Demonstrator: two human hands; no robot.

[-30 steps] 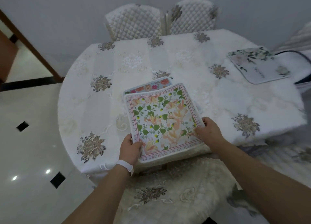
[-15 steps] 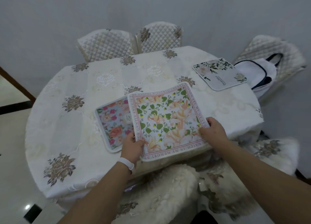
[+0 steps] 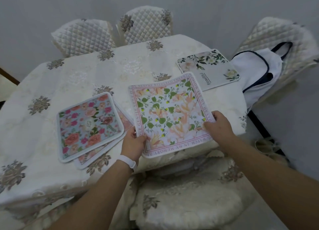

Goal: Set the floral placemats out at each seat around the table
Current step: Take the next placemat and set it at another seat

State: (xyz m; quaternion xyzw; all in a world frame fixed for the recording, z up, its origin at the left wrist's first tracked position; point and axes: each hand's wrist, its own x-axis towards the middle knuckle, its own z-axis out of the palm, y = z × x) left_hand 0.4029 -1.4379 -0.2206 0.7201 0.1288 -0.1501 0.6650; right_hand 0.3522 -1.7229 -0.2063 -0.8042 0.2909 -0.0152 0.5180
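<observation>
A white placemat with peach flowers, green leaves and a pink lettered border (image 3: 170, 112) is held at the near table edge. My left hand (image 3: 133, 141) grips its near-left corner and my right hand (image 3: 218, 124) grips its right edge. To its left a blue placemat with pink and orange roses (image 3: 89, 124) lies flat on a pink one (image 3: 89, 158) that peeks out beneath. A grey-white placemat with white flowers and the word "Beautiful" (image 3: 209, 69) lies at the far right of the table.
The round table (image 3: 69, 77) wears a cream embroidered cloth. Two quilted chairs (image 3: 146, 25) stand at the far side, another at the right holds a white bag with dark trim (image 3: 259, 72). A fluffy covered chair seat (image 3: 186, 200) sits right below my arms.
The held placemat has moved right, off the stack, uncovering the blue rose mat and the pink one under it. My view has shifted right along the table edge.
</observation>
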